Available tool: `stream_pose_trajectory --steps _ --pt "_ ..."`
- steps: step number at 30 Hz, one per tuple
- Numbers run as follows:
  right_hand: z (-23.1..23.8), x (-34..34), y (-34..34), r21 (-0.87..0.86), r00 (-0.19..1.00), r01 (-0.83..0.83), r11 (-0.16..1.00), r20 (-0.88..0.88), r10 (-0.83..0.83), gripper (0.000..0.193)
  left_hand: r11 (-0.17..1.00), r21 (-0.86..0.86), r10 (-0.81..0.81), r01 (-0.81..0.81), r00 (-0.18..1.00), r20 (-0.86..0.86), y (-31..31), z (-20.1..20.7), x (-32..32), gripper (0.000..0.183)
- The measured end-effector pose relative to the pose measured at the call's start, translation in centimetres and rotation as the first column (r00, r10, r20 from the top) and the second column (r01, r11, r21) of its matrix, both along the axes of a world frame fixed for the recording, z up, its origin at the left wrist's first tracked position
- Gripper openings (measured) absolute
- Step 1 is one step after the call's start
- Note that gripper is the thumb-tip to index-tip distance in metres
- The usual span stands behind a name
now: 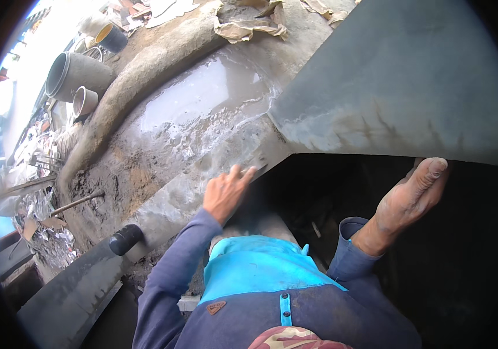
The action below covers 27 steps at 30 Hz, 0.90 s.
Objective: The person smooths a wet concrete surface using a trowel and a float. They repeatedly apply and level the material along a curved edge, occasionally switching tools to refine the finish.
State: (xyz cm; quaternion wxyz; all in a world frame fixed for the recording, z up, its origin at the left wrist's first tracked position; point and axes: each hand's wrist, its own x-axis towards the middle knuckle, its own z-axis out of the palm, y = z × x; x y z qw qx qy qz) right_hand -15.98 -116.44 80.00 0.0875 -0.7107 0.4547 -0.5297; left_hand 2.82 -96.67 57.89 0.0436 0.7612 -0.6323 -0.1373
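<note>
My left hand point(224, 195) is over the edge of a wet grey concrete slab point(173, 212). Its thumb and forefinger are apart, and I see nothing held in it. A small dark streak lies just past its fingertips, too blurred to name. At the right, my right hand point(407, 206) is at the lower edge of a large smooth grey sheet point(400, 81). The thumb overlaps the edge while the other fingertips go partly behind it. Brown drip stains mark the sheet near that edge.
A grey water puddle point(196, 93) lies behind a curved mud ridge point(138, 72). Buckets point(85, 100) and a large drum point(80, 75) stand far left. A stick point(77, 202) rests in mud. A grey panel point(74, 291) with a black cylinder point(126, 239) is near left.
</note>
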Motion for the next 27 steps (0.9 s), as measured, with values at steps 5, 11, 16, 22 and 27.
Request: stream_pose_trajectory --steps 5,11,16,22,27 --pt "0.1 -0.9 -0.1 0.03 0.999 -0.04 0.999 -0.017 0.041 0.059 0.999 -0.045 -0.008 0.008 1.0 0.002 -4.5 0.1 -1.5 0.055" --pt "0.6 -0.5 0.2 0.024 0.994 -0.087 0.996 -0.065 0.089 0.059 0.998 -0.048 0.031 -0.03 0.999 0.012 -5.1 -1.1 -2.8 0.05" --pt "0.2 -0.5 -0.8 -0.082 0.996 -0.094 0.992 -0.001 0.094 0.059 1.0 0.004 0.003 -0.002 0.999 -0.036 -5.2 1.3 -2.5 0.05" --pt "0.5 0.2 -0.6 -0.108 0.99 -0.139 0.984 -0.008 0.139 0.059 0.995 -0.104 0.002 -0.005 0.999 -0.036 -6.2 -0.8 -4.2 0.047" --pt "0.5 -0.3 -0.4 -0.032 0.994 -0.107 0.994 -0.035 0.106 0.059 1.0 0.024 0.022 -0.02 0.996 -0.09 -3.5 1.0 -3.7 0.05"
